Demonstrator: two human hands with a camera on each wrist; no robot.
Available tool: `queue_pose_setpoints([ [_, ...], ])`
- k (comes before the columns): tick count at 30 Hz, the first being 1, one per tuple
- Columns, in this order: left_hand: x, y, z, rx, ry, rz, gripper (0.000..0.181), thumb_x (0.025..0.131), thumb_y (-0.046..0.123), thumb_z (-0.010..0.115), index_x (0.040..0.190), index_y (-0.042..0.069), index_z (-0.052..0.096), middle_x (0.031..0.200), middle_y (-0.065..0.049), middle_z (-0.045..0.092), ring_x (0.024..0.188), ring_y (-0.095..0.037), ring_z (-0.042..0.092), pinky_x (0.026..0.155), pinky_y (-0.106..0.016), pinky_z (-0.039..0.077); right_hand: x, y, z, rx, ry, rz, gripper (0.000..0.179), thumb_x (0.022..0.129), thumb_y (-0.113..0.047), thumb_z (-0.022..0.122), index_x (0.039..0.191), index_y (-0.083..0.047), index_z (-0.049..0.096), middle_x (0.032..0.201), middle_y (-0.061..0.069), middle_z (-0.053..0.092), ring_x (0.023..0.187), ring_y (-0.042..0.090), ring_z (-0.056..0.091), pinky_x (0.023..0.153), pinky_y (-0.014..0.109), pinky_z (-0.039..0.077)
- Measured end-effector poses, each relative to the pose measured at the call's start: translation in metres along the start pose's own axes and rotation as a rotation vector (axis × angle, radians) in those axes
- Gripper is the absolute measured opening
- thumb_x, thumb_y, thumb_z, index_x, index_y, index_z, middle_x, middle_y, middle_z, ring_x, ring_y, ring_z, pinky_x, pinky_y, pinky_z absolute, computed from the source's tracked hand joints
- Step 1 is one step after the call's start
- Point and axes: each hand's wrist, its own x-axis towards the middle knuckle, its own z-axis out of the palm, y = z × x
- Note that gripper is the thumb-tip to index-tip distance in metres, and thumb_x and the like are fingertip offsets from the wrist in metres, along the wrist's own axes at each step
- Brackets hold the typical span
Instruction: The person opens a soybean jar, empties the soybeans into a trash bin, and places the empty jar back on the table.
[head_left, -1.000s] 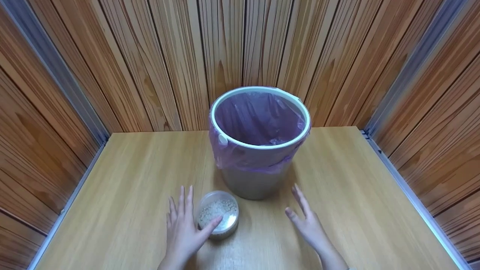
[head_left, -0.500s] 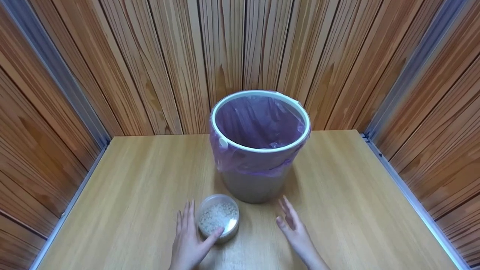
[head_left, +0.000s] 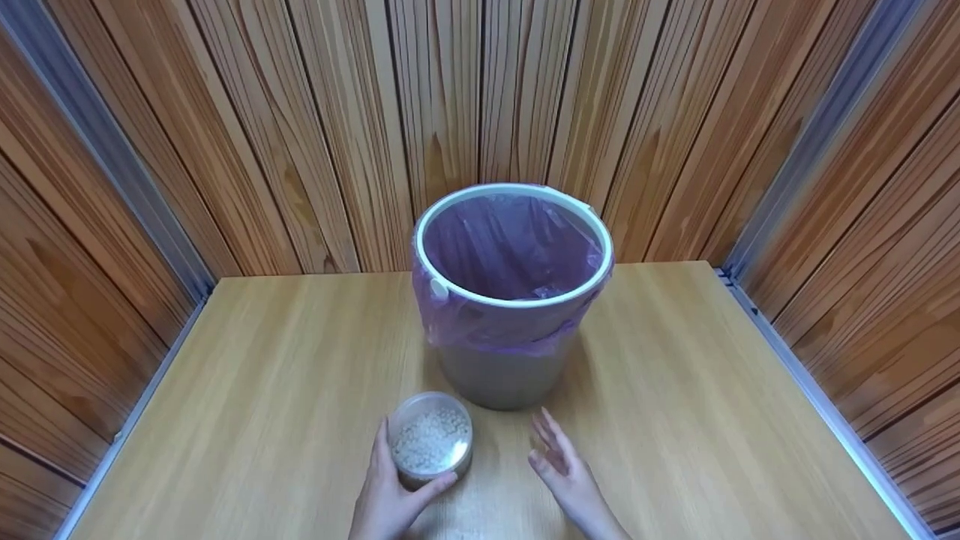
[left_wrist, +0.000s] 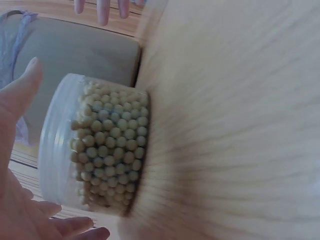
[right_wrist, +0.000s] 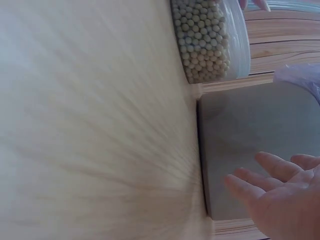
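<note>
A round clear plastic jar (head_left: 431, 446) of small pale beige beads stands upright on the wooden table, its lid on top. My left hand (head_left: 391, 491) spreads around it, fingers along the left side and thumb by the near edge. In the left wrist view a gap shows between the thumb (left_wrist: 22, 90) and the jar's lid (left_wrist: 57, 145). To the right of the jar, my right hand (head_left: 571, 480) hovers low over the table with loosely bent fingers, holding nothing. Its palm (right_wrist: 290, 205) faces the jar side.
Behind the jar stands a grey bin (head_left: 506, 379) with a white rim and a purple plastic bag (head_left: 517, 247) lining it. Wood-panelled walls (head_left: 450, 97) and metal corner strips (head_left: 825, 420) enclose the table (head_left: 285, 390) at the back and sides.
The left hand has moved in closer around the jar, its fingers less spread. My right hand has come leftward and nearer to the jar. The jar and bin stay in place.
</note>
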Motion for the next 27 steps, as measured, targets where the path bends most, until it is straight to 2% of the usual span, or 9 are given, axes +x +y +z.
queue_pose_setpoints([
  [3,0.001,-0.005,0.003,-0.052,-0.017,-0.01,0.13,0.057,0.056,0.081,0.148,0.006,0.002,0.151,-0.024,0.012,0.135,-0.045,0.019,0.104,-0.059,0.024,-0.002,0.003,0.002,-0.028,-0.002,-0.001,0.062,0.095,-0.007,0.049,0.146,0.003,0.015,0.144,0.03,0.028,0.132,0.044,0.025,0.105,0.06,0.019],
  [7,0.003,-0.01,0.004,-0.088,-0.028,-0.031,0.134,0.054,0.052,0.083,0.148,0.004,0.0,0.152,-0.025,0.01,0.136,-0.044,0.016,0.107,-0.057,0.021,-0.003,0.007,0.004,-0.059,-0.007,0.022,0.064,0.094,-0.01,0.051,0.145,0.005,0.015,0.142,0.032,0.03,0.131,0.044,0.029,0.104,0.06,0.022],
  [12,0.007,-0.012,0.006,-0.096,-0.02,-0.044,0.133,0.052,0.052,0.084,0.148,0.004,0.005,0.151,-0.025,0.014,0.135,-0.044,0.02,0.107,-0.056,0.022,-0.001,0.008,0.006,-0.077,-0.009,0.046,0.065,0.094,-0.014,0.052,0.145,0.003,0.016,0.141,0.03,0.033,0.131,0.044,0.029,0.105,0.059,0.023],
  [17,0.01,-0.013,0.007,-0.164,0.008,-0.056,0.13,0.049,0.048,0.087,0.146,0.004,0.012,0.149,-0.024,0.019,0.135,-0.042,0.022,0.108,-0.054,0.021,0.001,0.006,0.008,-0.077,-0.015,0.038,0.065,0.094,-0.014,0.053,0.146,0.002,0.017,0.141,0.03,0.034,0.132,0.043,0.029,0.105,0.06,0.021],
  [22,0.009,-0.013,0.01,-0.183,0.047,-0.038,0.125,0.049,0.043,0.089,0.143,0.003,0.018,0.145,-0.024,0.027,0.133,-0.042,0.027,0.107,-0.054,0.024,0.002,0.006,0.01,-0.088,-0.018,0.026,0.067,0.092,-0.014,0.056,0.146,0.0,0.018,0.142,0.029,0.032,0.133,0.042,0.029,0.105,0.058,0.021],
  [27,0.006,-0.013,0.014,-0.192,0.088,0.021,0.12,0.048,0.038,0.09,0.14,0.001,0.022,0.141,-0.025,0.033,0.131,-0.042,0.032,0.107,-0.053,0.025,0.004,0.008,0.011,-0.162,-0.029,-0.001,0.07,0.09,-0.017,0.059,0.146,-0.003,0.019,0.144,0.026,0.031,0.132,0.043,0.029,0.104,0.061,0.022],
])
